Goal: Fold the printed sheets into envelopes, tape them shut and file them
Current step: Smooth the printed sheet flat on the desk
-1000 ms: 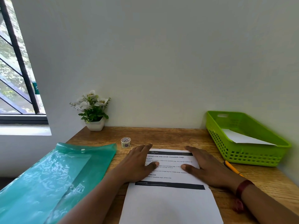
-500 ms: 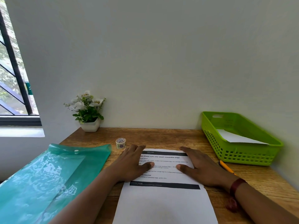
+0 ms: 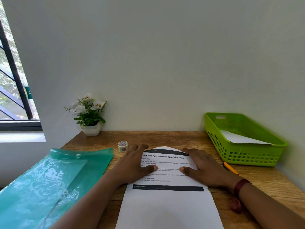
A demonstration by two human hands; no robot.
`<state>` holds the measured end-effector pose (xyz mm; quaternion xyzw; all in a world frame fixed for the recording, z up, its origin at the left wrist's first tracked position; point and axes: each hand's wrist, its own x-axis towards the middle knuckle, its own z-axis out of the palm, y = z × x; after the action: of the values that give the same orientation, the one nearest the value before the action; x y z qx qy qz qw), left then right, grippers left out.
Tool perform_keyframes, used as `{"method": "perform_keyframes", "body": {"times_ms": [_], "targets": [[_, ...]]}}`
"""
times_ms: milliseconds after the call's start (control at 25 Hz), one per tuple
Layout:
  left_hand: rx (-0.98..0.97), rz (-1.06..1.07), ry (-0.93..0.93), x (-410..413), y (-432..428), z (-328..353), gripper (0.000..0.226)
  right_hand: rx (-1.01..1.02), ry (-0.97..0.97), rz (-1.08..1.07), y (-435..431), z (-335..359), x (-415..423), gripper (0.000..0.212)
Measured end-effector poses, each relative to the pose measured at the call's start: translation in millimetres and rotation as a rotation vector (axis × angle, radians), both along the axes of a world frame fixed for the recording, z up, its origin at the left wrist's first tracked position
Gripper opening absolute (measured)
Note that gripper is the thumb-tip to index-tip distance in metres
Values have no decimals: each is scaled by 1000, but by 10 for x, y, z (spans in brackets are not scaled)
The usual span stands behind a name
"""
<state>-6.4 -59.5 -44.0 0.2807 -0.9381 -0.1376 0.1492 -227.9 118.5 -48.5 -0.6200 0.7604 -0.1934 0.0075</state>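
A printed sheet [image 3: 168, 207] with black bars and text lies flat on the wooden table [image 3: 165, 138] in front of me. My left hand [image 3: 137, 164] rests palm down on the sheet's far left part, fingers straight, thumb pointing inward. On the far right part my right hand [image 3: 203, 166] lies the same way. The sheet's far edge bows into an arch between the two hands, and its far corners are hidden under my fingers. A small roll of patterned tape [image 3: 123, 146] stands just beyond my left fingertips.
A teal plastic snap folder [image 3: 49, 182] lies at the left and overhangs the table edge. A green mesh basket [image 3: 247, 156] holding a white paper [image 3: 239, 138] stands at the right, with a yellow pencil [image 3: 231, 169] beside it. A potted plant [image 3: 90, 116] stands against the wall.
Both hands stay on the sheet in nearly the same place. The sheet's far edge, straight before, now bows into an arch between them. The view shifted slightly.
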Motion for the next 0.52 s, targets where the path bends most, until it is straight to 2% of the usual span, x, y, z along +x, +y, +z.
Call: {"method": "perform_keyframes", "body": {"times_ms": [320, 520], "targets": [[9, -13, 134, 1, -13, 35, 91, -202, -42, 30, -22, 24, 21, 76], [-98, -19, 198, 13, -27, 56, 85, -305, 9, 29, -1, 58, 33, 73]]}}
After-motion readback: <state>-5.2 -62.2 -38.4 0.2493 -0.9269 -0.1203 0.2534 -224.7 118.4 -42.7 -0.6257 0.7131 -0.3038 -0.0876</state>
